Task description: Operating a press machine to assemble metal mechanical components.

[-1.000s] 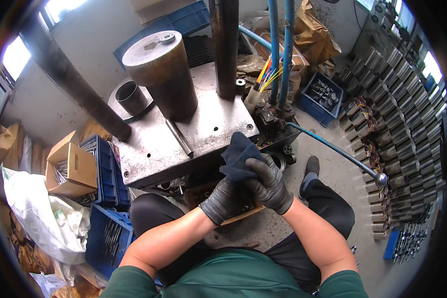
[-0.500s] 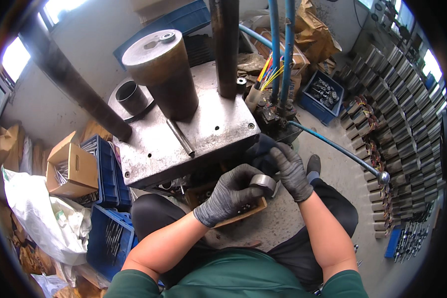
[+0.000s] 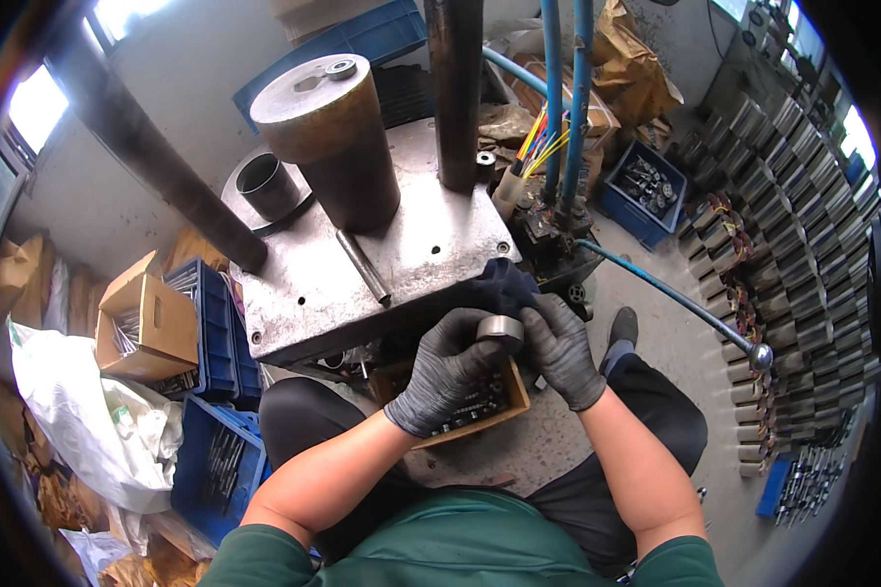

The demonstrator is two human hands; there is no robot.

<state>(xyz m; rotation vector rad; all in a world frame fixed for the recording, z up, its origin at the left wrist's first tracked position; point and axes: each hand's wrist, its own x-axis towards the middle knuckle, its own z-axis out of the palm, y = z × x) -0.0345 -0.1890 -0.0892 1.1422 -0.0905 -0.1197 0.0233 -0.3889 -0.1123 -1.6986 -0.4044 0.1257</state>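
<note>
Both of my hands wear grey gloves and meet in front of the press's steel table (image 3: 421,220). Between the thumb and fingers of my left hand (image 3: 442,377) is a short round metal ring (image 3: 500,336), its shiny side wall facing me. My right hand (image 3: 564,354) is closed on a dark blue cloth (image 3: 507,286), bunched beyond its fingertips. Its fingers come close against the ring's right side; whether they press on it is hard to tell. Below the hands stands a wooden box (image 3: 475,430) with small dark metal parts inside.
A thick steel cylinder (image 3: 347,176), a short tube (image 3: 267,189) and a metal rod (image 3: 362,266) are on the press table. A blue lever (image 3: 671,293) with a ball end juts out at right. Blue crates (image 3: 215,333) stand left; stacked metal cylinders (image 3: 783,235) line the right.
My right hand and the cloth have come left, closer to the ring. The ring has tipped from facing sideways to more upright, lifted slightly by my left hand.
</note>
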